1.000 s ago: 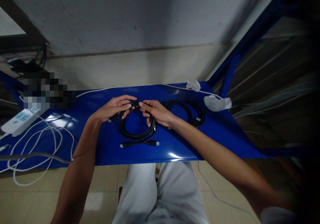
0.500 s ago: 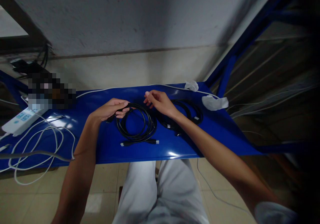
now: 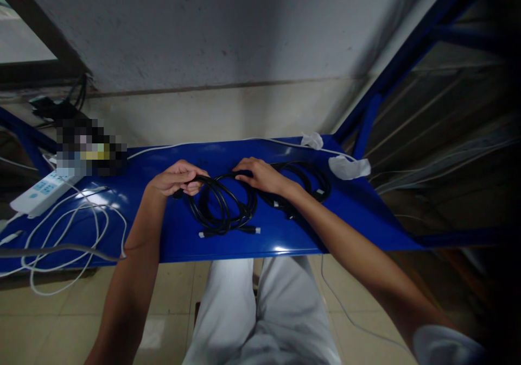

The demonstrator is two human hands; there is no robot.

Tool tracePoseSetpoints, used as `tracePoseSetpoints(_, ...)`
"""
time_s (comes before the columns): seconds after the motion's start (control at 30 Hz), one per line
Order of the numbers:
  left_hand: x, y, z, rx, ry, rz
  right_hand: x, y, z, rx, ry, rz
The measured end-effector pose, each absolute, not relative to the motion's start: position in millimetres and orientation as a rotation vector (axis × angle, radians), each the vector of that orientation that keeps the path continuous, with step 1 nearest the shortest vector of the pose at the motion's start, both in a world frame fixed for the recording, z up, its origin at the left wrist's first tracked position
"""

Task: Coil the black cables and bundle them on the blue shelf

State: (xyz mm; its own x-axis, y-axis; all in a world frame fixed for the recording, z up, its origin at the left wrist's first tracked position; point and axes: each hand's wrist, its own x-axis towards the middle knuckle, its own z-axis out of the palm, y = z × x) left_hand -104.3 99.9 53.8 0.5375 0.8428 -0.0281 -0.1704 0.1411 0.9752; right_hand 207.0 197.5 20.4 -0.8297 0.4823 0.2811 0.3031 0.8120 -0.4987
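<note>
My left hand [image 3: 181, 179] is closed around a black cable [image 3: 222, 191], gripping its looped strands at the upper left. A dark cable end sticks out below that hand. The loops hang down over the blue table [image 3: 179, 245], overlapping other black loops there. Two plugs with pale metal tips, a left plug [image 3: 205, 234] and a right plug [image 3: 253, 230], lie at the near side of the coils. My right hand [image 3: 258, 176] has its thumb and fingers closed on the upper right part of the loop. Another black cable coil [image 3: 321, 183] lies partly under my right wrist.
A white power strip [image 3: 44, 191] and a tangled white cable [image 3: 103, 218] are on the left. Two crumpled white pieces, one at the back [image 3: 312, 140] and one at the right [image 3: 348, 168], lie near a white cord [image 3: 175, 145]. A blue frame post [image 3: 368, 126] rises at right.
My right hand has come down onto the black loop and closed on it. The loop held by my left hand has shifted and now looks narrower. The view has moved slightly.
</note>
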Motion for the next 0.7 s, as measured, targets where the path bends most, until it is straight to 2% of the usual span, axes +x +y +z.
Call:
tracePoseSetpoints(0.17, -102.5, 97.4, 58.6, 1.218, 0.715, 0.870, 209.1, 200.9, 17.6, -0.595, -2.586, 0.662)
tracePoseSetpoints(0.4, -109.5, 95.0, 60.9, 1.065, 0.736, 1.163, 207.4, 197.2, 15.5, -0.575, -2.625, 0.655)
tracePoseSetpoints(0.7, -89.1, 104.3, 57.7, 0.804, 0.740, 1.238, 206.1, 193.0, 29.3, -0.674, -2.647, 0.678)
